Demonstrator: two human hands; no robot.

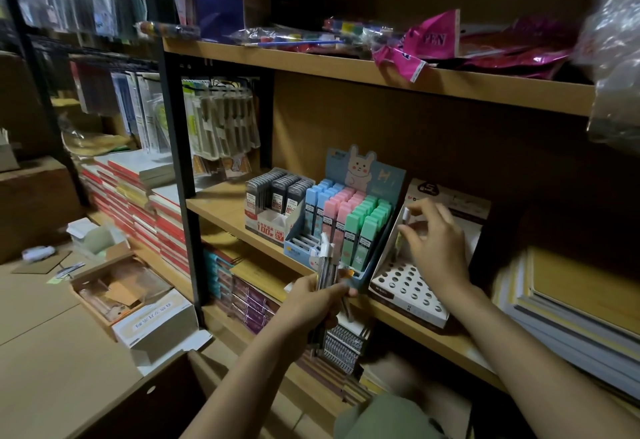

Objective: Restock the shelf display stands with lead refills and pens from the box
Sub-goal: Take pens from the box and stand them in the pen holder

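Head view: a bunch of pens (327,267) is gripped in the left hand (317,300), just in front of the pastel lead-refill stand (346,220). A single pen (406,218) is pinched by the right hand (437,241) above the white perforated pen stand (408,286) on the wooden shelf (415,331). A cardboard box (145,400) is seen bottom left.
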